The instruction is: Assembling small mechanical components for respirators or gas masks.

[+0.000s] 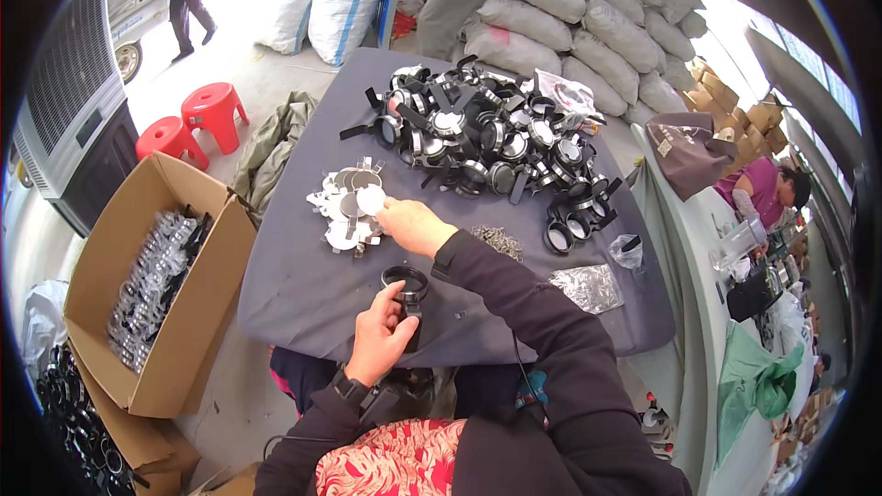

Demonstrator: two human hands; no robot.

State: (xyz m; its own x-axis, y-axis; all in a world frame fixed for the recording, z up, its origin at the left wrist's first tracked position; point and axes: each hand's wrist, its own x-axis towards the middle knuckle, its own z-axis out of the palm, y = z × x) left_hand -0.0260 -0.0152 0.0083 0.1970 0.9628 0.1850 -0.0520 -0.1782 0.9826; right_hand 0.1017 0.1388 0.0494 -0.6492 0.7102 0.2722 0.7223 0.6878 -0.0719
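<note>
My left hand, at the near edge of the grey cloth-covered table, is closed around a black ring-shaped part with a short black stem below it. Beyond it, my right hand pinches a round white disc at the edge of a loose heap of flat white and grey discs with small tabs. To the right of that hand lies a small pile of tiny metal pieces. A large heap of black ring-framed parts with shiny round faces covers the far side of the table.
A clear bag of small silver pieces lies on the table's right. An open cardboard box with wrapped parts stands at left, near red stools. Stacked sacks and a standing person are beyond; another person sits at right.
</note>
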